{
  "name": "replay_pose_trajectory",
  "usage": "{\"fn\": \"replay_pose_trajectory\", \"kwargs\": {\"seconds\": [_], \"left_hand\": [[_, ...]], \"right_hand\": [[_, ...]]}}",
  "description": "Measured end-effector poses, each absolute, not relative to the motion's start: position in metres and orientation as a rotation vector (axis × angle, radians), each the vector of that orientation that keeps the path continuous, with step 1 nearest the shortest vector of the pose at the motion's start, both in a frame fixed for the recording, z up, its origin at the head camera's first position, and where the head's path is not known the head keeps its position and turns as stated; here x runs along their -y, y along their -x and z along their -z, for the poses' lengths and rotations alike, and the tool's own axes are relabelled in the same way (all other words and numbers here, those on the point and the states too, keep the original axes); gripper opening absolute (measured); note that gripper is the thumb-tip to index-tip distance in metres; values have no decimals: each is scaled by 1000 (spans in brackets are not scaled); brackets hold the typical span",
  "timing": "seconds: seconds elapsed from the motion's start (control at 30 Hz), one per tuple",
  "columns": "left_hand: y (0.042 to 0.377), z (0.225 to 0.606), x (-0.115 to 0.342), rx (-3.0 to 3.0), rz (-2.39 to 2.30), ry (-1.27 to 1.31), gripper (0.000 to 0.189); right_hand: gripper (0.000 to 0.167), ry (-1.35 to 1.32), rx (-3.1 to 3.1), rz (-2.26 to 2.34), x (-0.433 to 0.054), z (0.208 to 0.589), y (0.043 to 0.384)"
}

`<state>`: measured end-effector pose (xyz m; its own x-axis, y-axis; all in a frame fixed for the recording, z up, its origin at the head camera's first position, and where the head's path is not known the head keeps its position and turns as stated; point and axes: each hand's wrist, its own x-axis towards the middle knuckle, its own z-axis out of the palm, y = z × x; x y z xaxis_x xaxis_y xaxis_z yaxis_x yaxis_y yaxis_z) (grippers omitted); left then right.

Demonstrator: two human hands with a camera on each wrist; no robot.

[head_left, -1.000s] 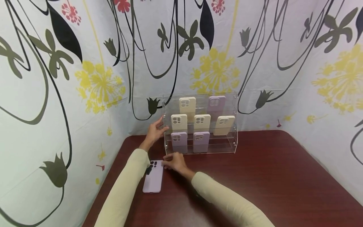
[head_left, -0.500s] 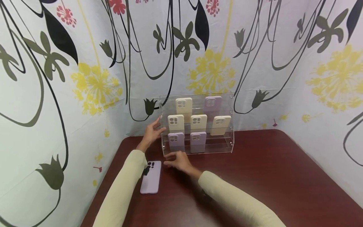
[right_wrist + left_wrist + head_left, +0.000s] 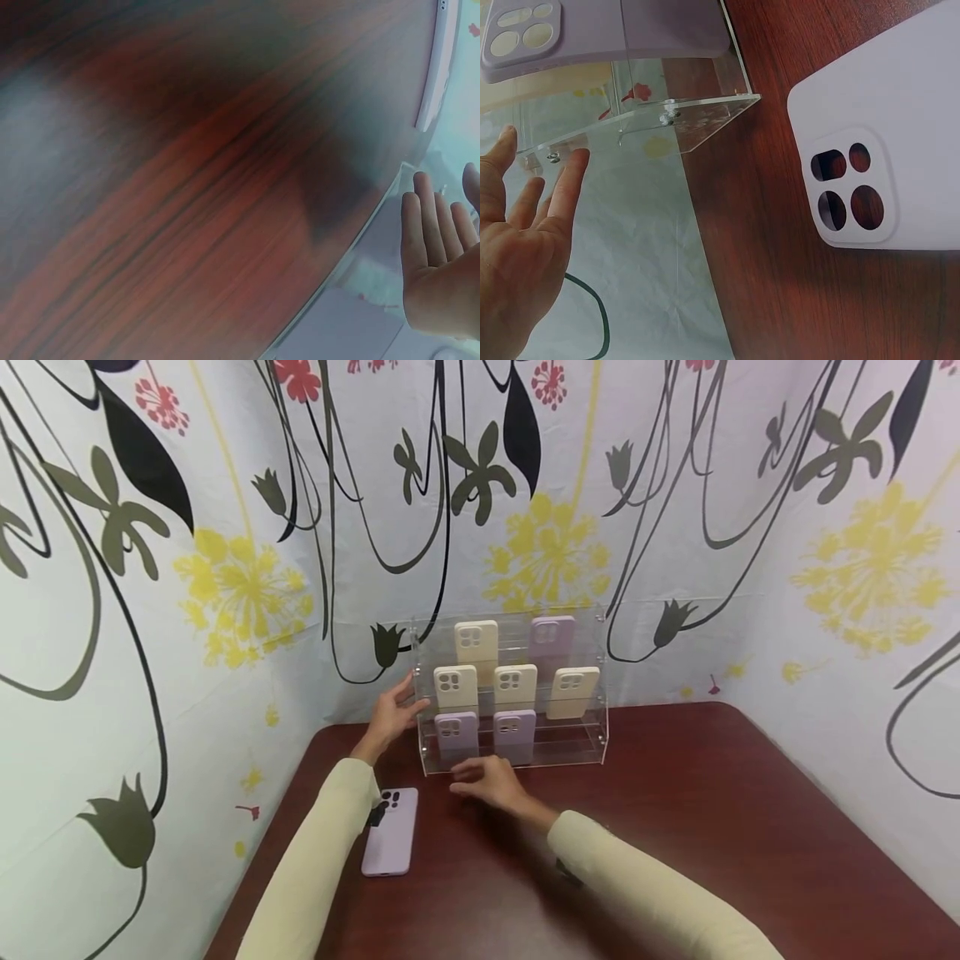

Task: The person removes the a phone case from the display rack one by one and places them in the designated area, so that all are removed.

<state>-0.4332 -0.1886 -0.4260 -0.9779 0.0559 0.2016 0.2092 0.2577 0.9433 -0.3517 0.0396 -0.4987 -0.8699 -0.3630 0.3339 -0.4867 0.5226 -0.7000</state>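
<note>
A clear acrylic display rack [image 3: 562, 752] stands at the back of the table, with cream and lilac phone cases on its tiers. My left hand [image 3: 388, 720] touches the rack's left side with straight fingers; in the left wrist view the fingertips [image 3: 577, 159] lie along the clear panel. Just in front of the rack's lower edge, my right hand [image 3: 491, 782] holds nothing, and its fingers [image 3: 427, 225] look extended in the right wrist view. A lilac phone case [image 3: 392, 835] lies flat on the table beside my left sleeve, its camera cutouts showing the wood beneath.
Two lilac cases, one of them this case [image 3: 514, 735], stand on the bottom tier. Cream cases, such as this one [image 3: 455, 687], fill the middle tier; a cream [image 3: 477, 639] and a lilac case [image 3: 553, 635] stand on top. Patterned fabric [image 3: 675, 527] surrounds the dark red table [image 3: 697, 810].
My right hand has moved rightward, from beside the lilac case on the table to in front of the rack. My left hand stays at the rack's side. The head view has shifted slightly.
</note>
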Motion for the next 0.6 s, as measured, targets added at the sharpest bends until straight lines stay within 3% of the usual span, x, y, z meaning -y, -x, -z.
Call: {"fn": "replay_pose_trajectory", "kwargs": {"seconds": [0.6], "left_hand": [[437, 427, 191, 2410, 1830, 281, 77]], "right_hand": [[29, -619, 2614, -1359, -98, 493, 358]]}}
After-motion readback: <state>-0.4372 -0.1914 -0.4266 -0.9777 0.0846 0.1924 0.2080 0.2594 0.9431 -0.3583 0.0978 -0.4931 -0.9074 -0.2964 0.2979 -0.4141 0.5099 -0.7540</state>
